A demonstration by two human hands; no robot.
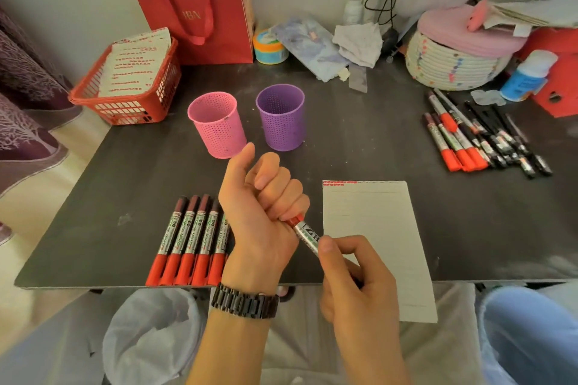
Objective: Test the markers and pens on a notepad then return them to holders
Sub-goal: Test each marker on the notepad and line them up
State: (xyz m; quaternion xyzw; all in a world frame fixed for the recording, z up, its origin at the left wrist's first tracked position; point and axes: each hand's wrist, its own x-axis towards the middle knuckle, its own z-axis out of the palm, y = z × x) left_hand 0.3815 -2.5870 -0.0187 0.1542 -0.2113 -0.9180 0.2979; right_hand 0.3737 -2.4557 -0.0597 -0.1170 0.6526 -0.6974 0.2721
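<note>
Both hands grip one marker (pixel 305 233) above the table (pixel 359 134), just left of the notepad (pixel 375 228): the left hand (pixel 262 206) is fisted around its red end, thumb up, and the right hand (pixel 356 278) pinches the barrel at the other end. A row of markers (pixel 187 241) lies at 9 o'clock from the hands, and a pile of pens (pixel 478 137) at 2 o'clock. The pink holder (pixel 215 125) and purple holder (pixel 280 117) stand upright at 12 o'clock, side by side.
</note>
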